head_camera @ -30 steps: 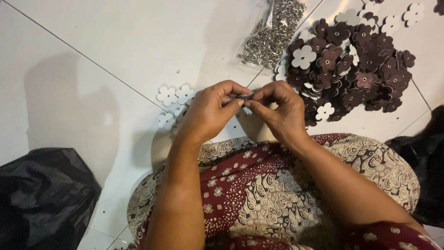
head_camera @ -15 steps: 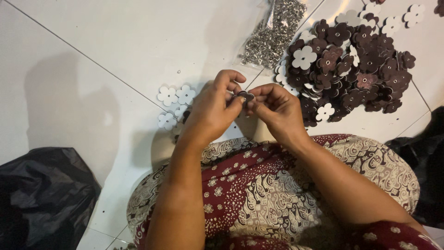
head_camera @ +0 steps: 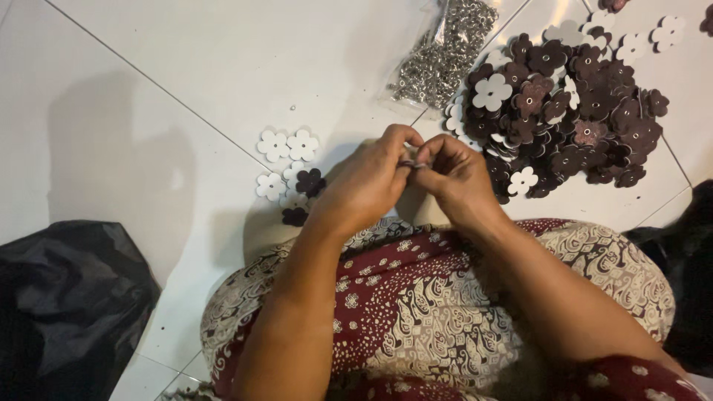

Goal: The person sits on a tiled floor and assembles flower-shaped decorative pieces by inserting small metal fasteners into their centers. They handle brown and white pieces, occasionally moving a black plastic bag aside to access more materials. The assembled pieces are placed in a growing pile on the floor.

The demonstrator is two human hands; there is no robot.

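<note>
A small piece (head_camera: 413, 164) is kept pinched between left hand (head_camera: 369, 183) and right hand (head_camera: 454, 177), both grips unchanged since earlier.

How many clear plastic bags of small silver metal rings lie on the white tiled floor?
1. The clear plastic bag of small silver metal rings lies at the top of the view, left of the pile of dark brown flower-shaped pieces; others may lie out of frame.

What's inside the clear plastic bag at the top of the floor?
The clear plastic bag holds a heap of small silver metal rings or eyelets, lying beside the dark flower pile. Their exact shape is too small to tell, and whatever sits beneath the heap is covered.
</note>
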